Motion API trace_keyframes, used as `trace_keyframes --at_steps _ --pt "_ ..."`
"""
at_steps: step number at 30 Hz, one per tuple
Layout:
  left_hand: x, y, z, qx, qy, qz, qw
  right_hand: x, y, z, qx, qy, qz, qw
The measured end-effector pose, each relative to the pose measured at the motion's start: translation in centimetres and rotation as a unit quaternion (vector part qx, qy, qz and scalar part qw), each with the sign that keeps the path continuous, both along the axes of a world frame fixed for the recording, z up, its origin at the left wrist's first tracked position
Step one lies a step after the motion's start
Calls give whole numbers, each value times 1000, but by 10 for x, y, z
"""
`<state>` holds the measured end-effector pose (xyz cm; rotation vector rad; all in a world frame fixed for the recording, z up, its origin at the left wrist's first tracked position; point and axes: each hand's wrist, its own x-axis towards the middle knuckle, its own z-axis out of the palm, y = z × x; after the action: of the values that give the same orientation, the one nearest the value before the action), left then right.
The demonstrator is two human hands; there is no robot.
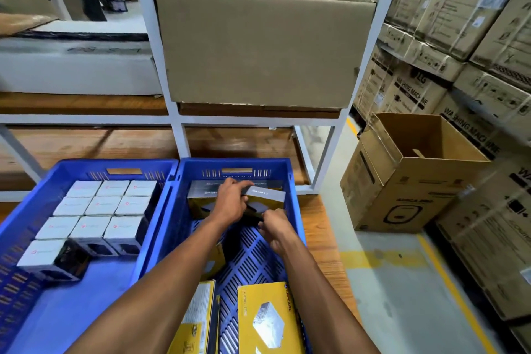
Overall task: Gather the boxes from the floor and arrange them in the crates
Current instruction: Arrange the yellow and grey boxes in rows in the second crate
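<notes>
Just above the centre of the frame, both hands meet over a small rectangular cardboard box with a grey top and yellow-and-black sides [265,200], which sits tilted at the far end of the right blue slatted plastic crate [296,210], touching a matching box already standing against the crate's far wall. The left hand [230,201] lies over the box's left end with its fingers curled along the top edge, gripping it; the right hand [274,227] pinches the near lower corner with curled fingers. The box looks light, stiff and smooth-skinned, so it probably slides easily on its neighbour and on the slats; holding it by opposite ends, as here, seems the safest way to square it up, since a squeeze on the broad faces could dent the card. In the lower middle of the frame, flat yellow printed boxes [265,319] lie on the crate floor, cut off by the bottom edge. The left blue crate [57,178] holds rows of white-topped cartons [112,205]. The forearms hide part of the right crate's floor, the gripped box's underside is unseen, and its lettering is too blurred to read.
</notes>
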<state>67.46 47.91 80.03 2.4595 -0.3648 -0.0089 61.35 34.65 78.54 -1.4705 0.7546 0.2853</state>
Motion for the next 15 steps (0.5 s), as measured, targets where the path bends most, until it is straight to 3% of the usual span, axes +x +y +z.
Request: trace_keyframes --at_steps 8,15 --pt "1 -2 -13 19 -34 6 999 5 5 -5 -16 -10 32 999" --pt "-5 -3 -7 97 -41 -5 994 11 19 -7 53 -9 54 997"
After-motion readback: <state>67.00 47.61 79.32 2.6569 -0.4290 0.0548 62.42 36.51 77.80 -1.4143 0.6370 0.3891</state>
